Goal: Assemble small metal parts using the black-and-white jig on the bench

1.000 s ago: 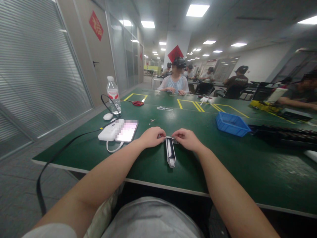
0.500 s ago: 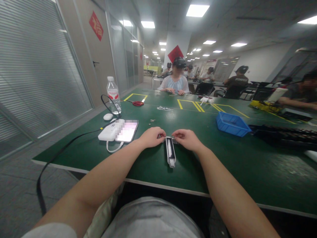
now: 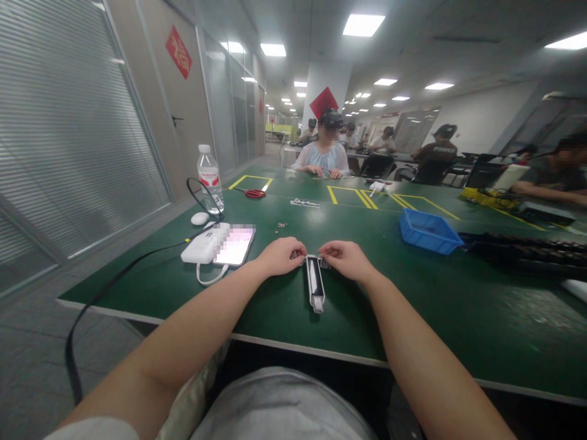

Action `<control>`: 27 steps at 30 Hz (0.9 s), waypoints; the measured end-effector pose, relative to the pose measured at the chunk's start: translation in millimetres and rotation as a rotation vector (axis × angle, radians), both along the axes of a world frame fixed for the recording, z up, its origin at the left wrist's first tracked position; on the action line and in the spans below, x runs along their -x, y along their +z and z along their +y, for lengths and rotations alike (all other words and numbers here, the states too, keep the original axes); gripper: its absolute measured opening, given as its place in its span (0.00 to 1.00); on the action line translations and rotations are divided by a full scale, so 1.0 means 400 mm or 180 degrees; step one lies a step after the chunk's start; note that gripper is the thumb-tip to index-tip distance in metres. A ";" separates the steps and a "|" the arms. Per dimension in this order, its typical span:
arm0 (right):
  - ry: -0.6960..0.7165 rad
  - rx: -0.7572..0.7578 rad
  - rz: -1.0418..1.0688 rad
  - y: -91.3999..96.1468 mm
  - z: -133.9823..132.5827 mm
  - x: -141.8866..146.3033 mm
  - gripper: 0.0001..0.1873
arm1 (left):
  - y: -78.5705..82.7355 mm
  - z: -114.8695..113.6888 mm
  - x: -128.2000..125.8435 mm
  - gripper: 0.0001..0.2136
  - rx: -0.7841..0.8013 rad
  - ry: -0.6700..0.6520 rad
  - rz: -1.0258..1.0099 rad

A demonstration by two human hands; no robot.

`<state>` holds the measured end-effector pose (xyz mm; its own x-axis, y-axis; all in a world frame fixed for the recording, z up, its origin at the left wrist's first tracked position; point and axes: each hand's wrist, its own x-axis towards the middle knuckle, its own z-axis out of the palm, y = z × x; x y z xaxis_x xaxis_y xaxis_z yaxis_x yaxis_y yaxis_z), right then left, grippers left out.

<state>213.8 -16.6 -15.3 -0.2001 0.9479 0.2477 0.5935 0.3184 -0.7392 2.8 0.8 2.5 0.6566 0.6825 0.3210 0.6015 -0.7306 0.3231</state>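
A long, narrow piece with a white frame and a dark, shiny middle (image 3: 315, 278) lies on the green table, its pale end towards me. At its far end my left hand (image 3: 285, 255) is closed, with thumb and fingertips pinched at the left corner. Opposite it, my right hand (image 3: 347, 257) pinches at the right corner. Small metallic bits show under both hands. What exactly sits between the fingertips is too small to make out. Several tiny ring-like parts (image 3: 280, 227) lie beyond my left hand.
Left of my hands are a white power bank (image 3: 199, 247), a phone (image 3: 235, 245) on a white cable, and a water bottle (image 3: 210, 180). A blue bin (image 3: 428, 231) stands to the right. Red-handled scissors (image 3: 255, 194) and a pale strip (image 3: 305, 203) lie farther back. A person sits opposite.
My view has tilted very slightly. Both hands keep their pinch at the far end of the long piece, which has stayed in place.
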 end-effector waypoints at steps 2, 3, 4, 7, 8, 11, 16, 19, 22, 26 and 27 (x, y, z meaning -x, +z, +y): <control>0.0007 -0.0019 0.0000 0.000 0.000 0.000 0.10 | 0.000 0.000 0.000 0.08 0.0008 0.0000 0.0002; 0.0019 -0.0028 -0.0001 0.000 -0.001 0.000 0.11 | 0.000 0.001 0.000 0.08 0.0007 0.0003 0.0000; 0.0036 -0.0034 -0.0006 0.001 -0.001 0.000 0.11 | -0.001 0.001 0.000 0.08 0.0004 0.0002 -0.0003; 0.0081 -0.0043 -0.0066 0.006 -0.004 0.002 0.13 | 0.000 0.001 0.000 0.08 -0.0007 -0.0008 -0.0016; 0.0082 -0.0051 -0.0102 0.008 -0.005 0.002 0.14 | 0.000 0.001 0.000 0.08 -0.0006 -0.0010 -0.0017; 0.0050 -0.0092 -0.0214 0.012 -0.007 0.003 0.15 | 0.001 0.000 0.000 0.08 0.0002 -0.0006 -0.0010; 0.0062 -0.0087 -0.0277 0.009 -0.005 0.002 0.15 | 0.002 0.000 0.001 0.08 -0.0017 -0.0010 -0.0004; 0.0082 -0.0106 -0.0309 0.009 -0.005 0.002 0.15 | 0.001 0.001 0.001 0.08 -0.0018 -0.0014 0.0000; 0.0095 -0.0116 -0.0376 0.013 -0.007 0.003 0.15 | 0.001 0.000 0.001 0.08 -0.0020 -0.0007 -0.0013; 0.0089 -0.0113 -0.0398 0.015 -0.008 0.005 0.14 | 0.001 -0.001 0.001 0.08 -0.0011 -0.0005 -0.0023; 0.0094 -0.0116 -0.0395 0.013 -0.008 0.005 0.14 | 0.001 -0.001 0.001 0.08 -0.0009 -0.0011 -0.0017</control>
